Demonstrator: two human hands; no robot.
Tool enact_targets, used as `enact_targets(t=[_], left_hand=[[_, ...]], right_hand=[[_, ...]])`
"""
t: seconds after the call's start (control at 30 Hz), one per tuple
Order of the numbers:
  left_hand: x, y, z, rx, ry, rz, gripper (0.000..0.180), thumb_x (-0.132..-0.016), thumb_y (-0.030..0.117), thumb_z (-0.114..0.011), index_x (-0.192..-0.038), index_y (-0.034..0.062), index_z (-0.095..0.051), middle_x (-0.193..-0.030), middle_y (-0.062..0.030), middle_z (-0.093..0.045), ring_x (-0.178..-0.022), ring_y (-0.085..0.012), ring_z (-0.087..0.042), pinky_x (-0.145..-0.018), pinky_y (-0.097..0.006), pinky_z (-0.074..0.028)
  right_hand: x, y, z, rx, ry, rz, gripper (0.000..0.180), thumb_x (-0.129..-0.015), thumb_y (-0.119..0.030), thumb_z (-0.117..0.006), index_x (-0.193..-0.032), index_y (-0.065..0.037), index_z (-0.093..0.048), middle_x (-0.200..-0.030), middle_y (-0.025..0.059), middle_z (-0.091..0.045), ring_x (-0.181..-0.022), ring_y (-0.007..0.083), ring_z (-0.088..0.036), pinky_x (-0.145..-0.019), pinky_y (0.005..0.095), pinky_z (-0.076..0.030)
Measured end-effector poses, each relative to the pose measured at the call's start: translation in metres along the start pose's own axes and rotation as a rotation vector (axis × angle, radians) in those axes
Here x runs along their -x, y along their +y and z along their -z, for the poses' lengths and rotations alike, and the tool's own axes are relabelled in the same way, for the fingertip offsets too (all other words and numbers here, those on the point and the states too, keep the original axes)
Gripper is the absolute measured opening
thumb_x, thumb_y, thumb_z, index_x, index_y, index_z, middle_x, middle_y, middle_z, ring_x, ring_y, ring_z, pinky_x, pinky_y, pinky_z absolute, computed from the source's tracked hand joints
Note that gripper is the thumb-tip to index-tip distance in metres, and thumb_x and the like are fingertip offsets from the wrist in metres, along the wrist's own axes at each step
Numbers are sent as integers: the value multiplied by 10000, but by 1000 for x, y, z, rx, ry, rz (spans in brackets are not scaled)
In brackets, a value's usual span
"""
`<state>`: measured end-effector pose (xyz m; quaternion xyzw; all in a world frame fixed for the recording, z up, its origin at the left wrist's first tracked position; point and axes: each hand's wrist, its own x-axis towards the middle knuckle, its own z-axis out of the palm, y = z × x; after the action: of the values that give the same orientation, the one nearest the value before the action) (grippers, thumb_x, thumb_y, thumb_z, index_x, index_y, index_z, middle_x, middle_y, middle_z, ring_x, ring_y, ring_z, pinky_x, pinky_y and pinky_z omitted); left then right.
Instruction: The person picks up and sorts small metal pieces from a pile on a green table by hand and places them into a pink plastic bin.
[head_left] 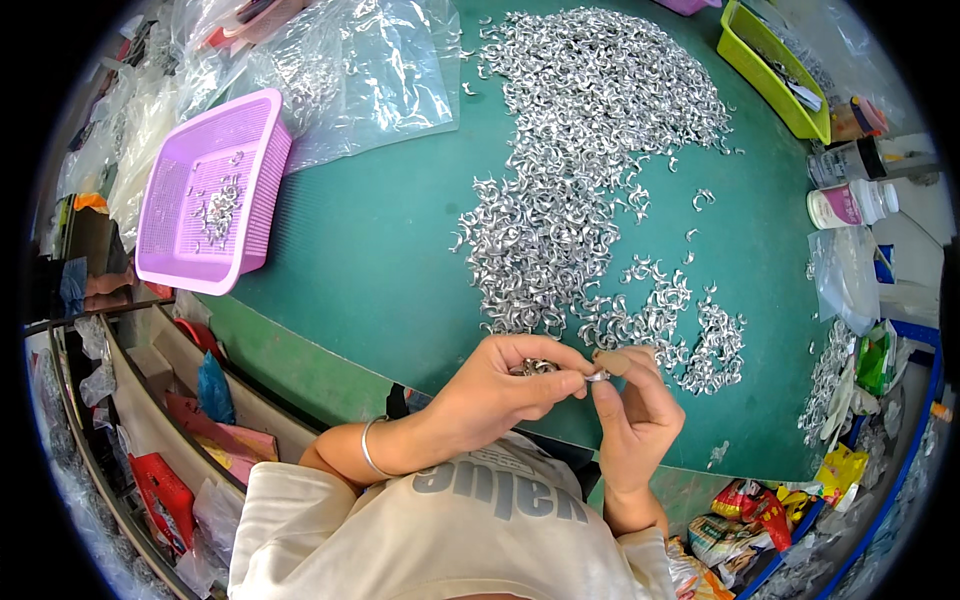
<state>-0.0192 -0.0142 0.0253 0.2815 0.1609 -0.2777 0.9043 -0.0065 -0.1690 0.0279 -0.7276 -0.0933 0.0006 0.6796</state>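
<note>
Close to the table's near edge, my two hands meet at the fingertips. My left hand [510, 385] is closed, with several small curved silver metal pieces [538, 367] tucked in its curled fingers. Its thumb and forefinger reach one small shiny metal piece [597, 377] that my right hand [635, 405] pinches from the other side. A tan wrap covers a fingertip of the right hand. Just beyond the hands spreads a large pile of the same curved silver pieces [545, 230] on the green table [370, 240].
At the left stands a purple plastic basket [265, 185] with some silver pieces inside. Clear plastic bags [390, 80] lie behind it. A yellow-green basket [775, 75] and a white bottle [850, 205] line the right side. Open drawers [150, 350] sit at the lower left.
</note>
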Motion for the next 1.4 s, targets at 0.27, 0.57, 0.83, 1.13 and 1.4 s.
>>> enact_targets(t=[0.27,0.57,0.83,1.13,1.4], left_hand=[[3,2,-5,-243,95,-125,126,-781,-18,-610,-906,-27,-620,-798,-69,-604,-564,-24,-421,-443,-170,-288],[2,3,-4,-429,71,-294,99,-742,-47,-630,-839,-30,-637,-817,-89,-617,-735,-105,-545,-641,-223,-417],[3,4,-6,-499,59,-360,98,-734,-53,-633,-829,-32,-641,-807,-88,-615,-721,-105,-547,-642,-219,-423],[6,3,-4,-433,66,-266,108,-766,54,-653,-854,-8,-653,-778,-34,-627,-716,-59,-530,-639,-206,-420],[8,3,-5,-433,68,-271,100,-763,53,-652,-840,-10,-650,-778,-35,-629,-718,-58,-534,-640,-205,-425]], right_hand=[[5,1,-1,-297,-20,-225,194,-759,71,-596,-952,59,-579,-943,117,-584,-890,185,-504,-783,286,-401],[6,2,-4,-399,-66,-237,171,-794,47,-575,-964,58,-571,-967,115,-543,-895,164,-504,-775,267,-409],[7,0,-5,-377,-66,-220,182,-789,55,-571,-971,57,-567,-957,112,-540,-900,166,-502,-788,268,-399],[9,-3,-5,-414,-66,-253,145,-783,41,-584,-927,49,-563,-914,98,-534,-862,163,-489,-769,266,-381],[9,-4,-5,-423,-88,-247,138,-778,34,-592,-914,44,-570,-903,90,-539,-864,161,-478,-775,271,-372]])
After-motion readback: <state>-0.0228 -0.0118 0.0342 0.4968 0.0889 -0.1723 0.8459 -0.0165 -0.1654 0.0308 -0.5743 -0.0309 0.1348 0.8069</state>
